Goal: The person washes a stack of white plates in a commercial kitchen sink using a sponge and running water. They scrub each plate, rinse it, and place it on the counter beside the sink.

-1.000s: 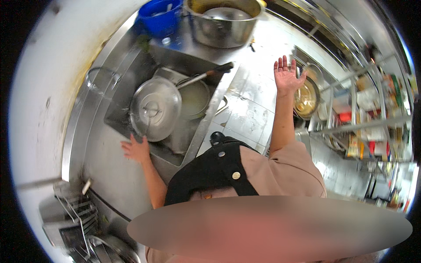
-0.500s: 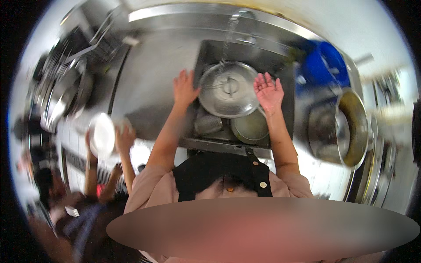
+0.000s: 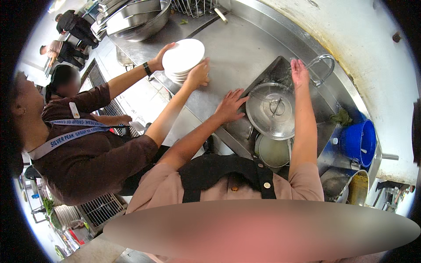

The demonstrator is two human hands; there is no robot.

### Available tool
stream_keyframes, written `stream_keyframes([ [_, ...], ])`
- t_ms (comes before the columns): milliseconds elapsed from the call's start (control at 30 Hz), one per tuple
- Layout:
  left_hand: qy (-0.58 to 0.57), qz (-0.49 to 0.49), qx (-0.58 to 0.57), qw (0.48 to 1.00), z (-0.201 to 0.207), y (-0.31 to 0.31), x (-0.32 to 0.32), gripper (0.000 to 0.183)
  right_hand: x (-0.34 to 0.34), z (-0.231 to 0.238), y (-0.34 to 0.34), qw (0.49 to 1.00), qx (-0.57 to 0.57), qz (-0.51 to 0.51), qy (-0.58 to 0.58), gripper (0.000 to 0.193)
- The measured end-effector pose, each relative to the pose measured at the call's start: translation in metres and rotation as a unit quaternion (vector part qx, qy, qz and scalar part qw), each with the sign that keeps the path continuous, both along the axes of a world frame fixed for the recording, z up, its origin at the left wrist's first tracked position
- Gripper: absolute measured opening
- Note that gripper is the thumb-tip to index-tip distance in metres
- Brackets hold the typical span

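Note:
My left hand, fingers spread, is over the sink's left edge, beside a round steel lid with a loop handle. My right hand is raised near the curved tap, its fingers stretched out and nothing in it. The lid lies in the sink, partly behind my right forearm. Just nearer than the lid is a round pan of cloudy liquid, partly covered by it.
At my left, a co-worker in brown holds a stack of white plates over the counter edge. Steel bowls are piled at the far left. A blue bucket and a large pot stand at right. Other people are farther back.
My view has swung left, so the sink sits farther right and the co-worker shows more fully. My right hand has moved from the lid's right side toward the tap. Both hands stay empty.

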State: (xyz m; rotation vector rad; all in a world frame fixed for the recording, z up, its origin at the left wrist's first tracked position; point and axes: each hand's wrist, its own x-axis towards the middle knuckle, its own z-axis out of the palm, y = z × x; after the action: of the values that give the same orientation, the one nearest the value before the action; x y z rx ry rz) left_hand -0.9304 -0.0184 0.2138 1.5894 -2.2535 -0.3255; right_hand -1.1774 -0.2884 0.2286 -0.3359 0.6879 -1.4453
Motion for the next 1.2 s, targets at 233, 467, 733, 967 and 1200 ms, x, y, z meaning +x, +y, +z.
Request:
stream_keyframes([
  [233, 0.003, -0.008, -0.027, 1.0, -0.002, -0.007, 0.0, 0.07, 0.006, 0.01, -0.011, 0.983, -0.019, 0.041, 0.178, 0.029],
  [467, 0.054, -0.017, -0.009, 0.998, 0.01, -0.011, 0.001, 0.069, -0.007, 0.02, 0.001, 0.986, 0.013, 0.106, 0.129, 0.026],
  [733, 0.238, 0.015, -0.016, 0.971, 0.003, -0.01, 0.006, 0.057, -0.021, 0.016, -0.031, 0.999, 0.022, -0.004, 0.034, 0.018],
  [967, 0.154, 0.356, -0.343, 0.855, 0.008, 0.029, 0.104, 0.066, -0.008, 0.026, -0.001, 0.881, 0.066, 0.042, 0.466, 0.053],
  [1200, 0.779, 0.244, -0.016, 0.577, 0.031, -0.033, 0.225, 0.078, 0.123, 0.044, 0.058, 0.872, -0.1, 0.267, 0.397, 0.074],
])
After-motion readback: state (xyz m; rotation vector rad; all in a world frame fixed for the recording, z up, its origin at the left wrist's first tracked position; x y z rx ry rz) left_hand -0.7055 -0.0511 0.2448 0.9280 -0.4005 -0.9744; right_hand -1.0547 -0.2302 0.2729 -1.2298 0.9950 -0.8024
